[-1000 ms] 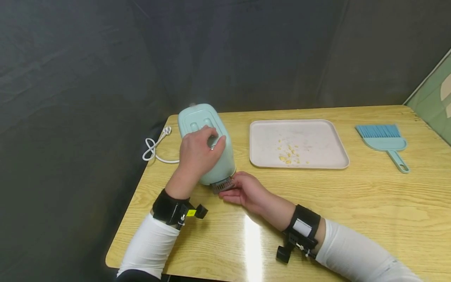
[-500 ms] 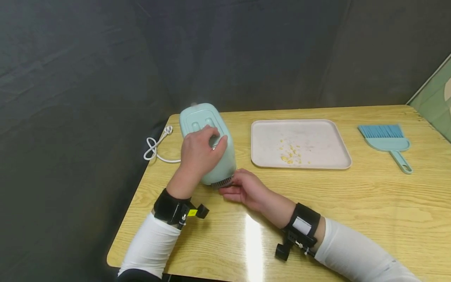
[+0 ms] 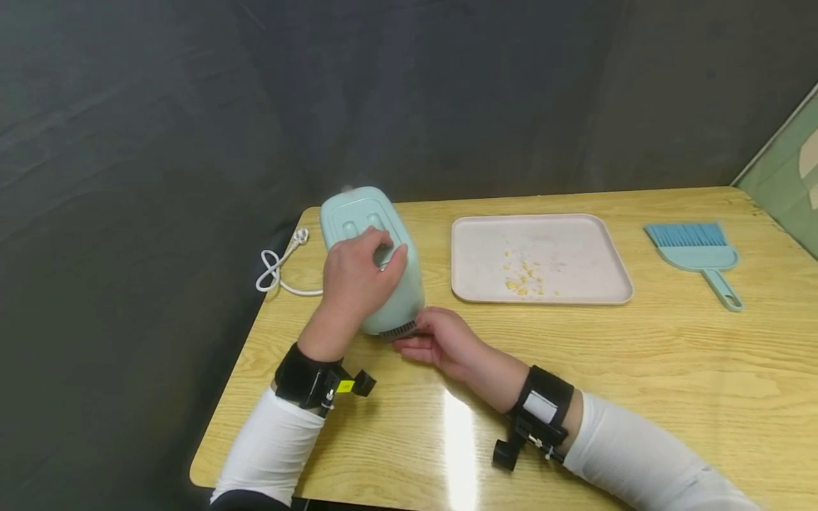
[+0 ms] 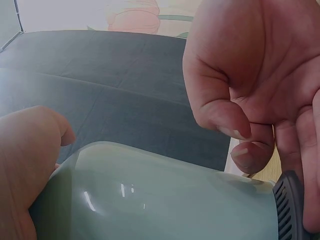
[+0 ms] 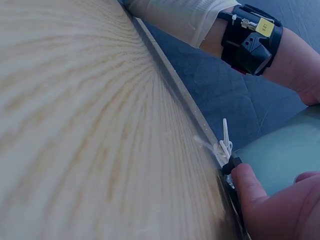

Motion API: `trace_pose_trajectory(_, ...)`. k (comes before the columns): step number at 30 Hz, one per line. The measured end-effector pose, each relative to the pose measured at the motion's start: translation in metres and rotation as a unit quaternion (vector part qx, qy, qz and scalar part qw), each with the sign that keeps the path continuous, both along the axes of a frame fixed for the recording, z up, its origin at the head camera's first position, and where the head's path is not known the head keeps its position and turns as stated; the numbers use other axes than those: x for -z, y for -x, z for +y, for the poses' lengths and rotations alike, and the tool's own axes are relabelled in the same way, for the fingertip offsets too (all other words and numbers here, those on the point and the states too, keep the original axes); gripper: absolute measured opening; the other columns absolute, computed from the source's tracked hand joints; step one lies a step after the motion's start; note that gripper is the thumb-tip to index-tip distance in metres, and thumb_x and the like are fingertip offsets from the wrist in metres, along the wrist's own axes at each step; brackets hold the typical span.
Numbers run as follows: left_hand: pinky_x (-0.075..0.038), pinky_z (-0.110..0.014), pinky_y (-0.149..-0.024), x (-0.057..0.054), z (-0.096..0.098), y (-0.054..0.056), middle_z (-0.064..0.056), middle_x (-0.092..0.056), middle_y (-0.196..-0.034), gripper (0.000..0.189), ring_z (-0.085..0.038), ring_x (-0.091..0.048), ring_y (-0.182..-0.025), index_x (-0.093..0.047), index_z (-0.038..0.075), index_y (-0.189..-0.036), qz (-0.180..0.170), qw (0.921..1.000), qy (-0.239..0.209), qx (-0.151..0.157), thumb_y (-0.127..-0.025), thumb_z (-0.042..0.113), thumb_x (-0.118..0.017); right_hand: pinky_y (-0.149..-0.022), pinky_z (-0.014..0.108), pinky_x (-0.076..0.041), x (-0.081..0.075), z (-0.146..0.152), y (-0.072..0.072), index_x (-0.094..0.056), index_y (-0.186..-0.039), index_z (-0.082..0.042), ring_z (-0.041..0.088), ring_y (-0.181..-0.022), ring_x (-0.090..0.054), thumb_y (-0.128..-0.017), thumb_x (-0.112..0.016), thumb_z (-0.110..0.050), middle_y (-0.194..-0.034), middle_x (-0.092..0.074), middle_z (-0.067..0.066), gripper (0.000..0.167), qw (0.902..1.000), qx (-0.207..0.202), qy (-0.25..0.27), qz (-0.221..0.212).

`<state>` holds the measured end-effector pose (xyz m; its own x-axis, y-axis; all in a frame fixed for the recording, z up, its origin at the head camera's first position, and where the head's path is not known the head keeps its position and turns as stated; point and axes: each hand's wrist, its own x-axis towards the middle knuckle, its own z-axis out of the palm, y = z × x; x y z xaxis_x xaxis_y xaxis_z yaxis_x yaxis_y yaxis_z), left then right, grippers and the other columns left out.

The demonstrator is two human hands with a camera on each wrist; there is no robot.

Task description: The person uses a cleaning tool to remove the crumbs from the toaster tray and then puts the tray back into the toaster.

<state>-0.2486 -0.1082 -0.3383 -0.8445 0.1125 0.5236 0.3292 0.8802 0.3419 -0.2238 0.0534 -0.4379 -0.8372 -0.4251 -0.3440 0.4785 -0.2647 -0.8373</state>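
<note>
A pale blue toaster (image 3: pixel 405 291) is on the left half of the table, its slotted grey crumb tray (image 3: pixel 397 331) at the end nearest me. Over the toaster's top lies my left hand (image 3: pixel 354 277), holding it with thumb and index finger arched; its other fingers are mostly hidden. My right hand (image 3: pixel 450 342) is at the tray's right end, thumb and bent index finger by the toaster's corner. Seen in the left wrist view, the longer fingers (image 4: pixel 310 200) lie along the tray's outer face (image 4: pixel 289 210).
A shallow pinkish tray (image 3: pixel 588 259) with yellow crumbs (image 3: pixel 520 284) lies right of the toaster. Farther right is a blue hand brush (image 3: pixel 698 255). The toaster's white cord (image 3: pixel 275 273) and plug lie near the left table edge, with a dark cloth (image 3: pixel 511 99) behind.
My right hand has pushed the crumb tray farther into the toaster, so less of it sticks out than one second ago. The left hand has stayed on the toaster's top.
</note>
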Motion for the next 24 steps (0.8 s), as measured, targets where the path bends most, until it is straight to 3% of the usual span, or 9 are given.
trace_pose_trajectory(9,-0.049,-0.047,-0.081,-0.002,-0.002,-0.001,-0.005,-0.075,-0.1,0.034,-0.033,-0.065,-0.088,-0.07,0.018,-0.108,-0.011,0.9998,-0.015,-0.005,-0.098,0.047,-0.057,-0.086,0.041,-0.063,0.001,0.002,0.004,-0.055,-0.124,0.012,0.025,-0.088,-0.078,-0.093,-0.048,-0.008,-0.121,-0.07,0.031,0.038,0.9997,-0.003,-0.022,-0.004)
trace_pose_trajectory(18,-0.05,-0.047,-0.081,-0.001,-0.001,-0.002,-0.004,-0.076,-0.101,0.034,-0.033,-0.066,-0.091,-0.07,0.019,-0.107,-0.018,0.9996,-0.022,-0.001,-0.098,0.048,-0.057,-0.084,0.04,-0.063,0.002,0.011,0.006,-0.065,-0.094,-0.002,0.024,-0.088,-0.078,-0.094,-0.056,-0.01,-0.101,-0.076,0.02,0.012,0.9994,-0.017,-0.025,-0.018)
trace_pose_trajectory(24,-0.05,-0.047,-0.083,-0.001,-0.002,-0.002,-0.004,-0.076,-0.105,0.035,-0.032,-0.067,-0.095,-0.071,0.018,-0.109,-0.026,0.9994,-0.024,0.0,-0.098,0.048,-0.057,-0.082,0.038,-0.064,0.001,0.016,0.007,-0.065,-0.114,0.008,0.025,-0.086,-0.078,-0.097,-0.055,-0.014,-0.099,-0.076,0.017,0.03,0.9976,-0.046,-0.049,-0.019)
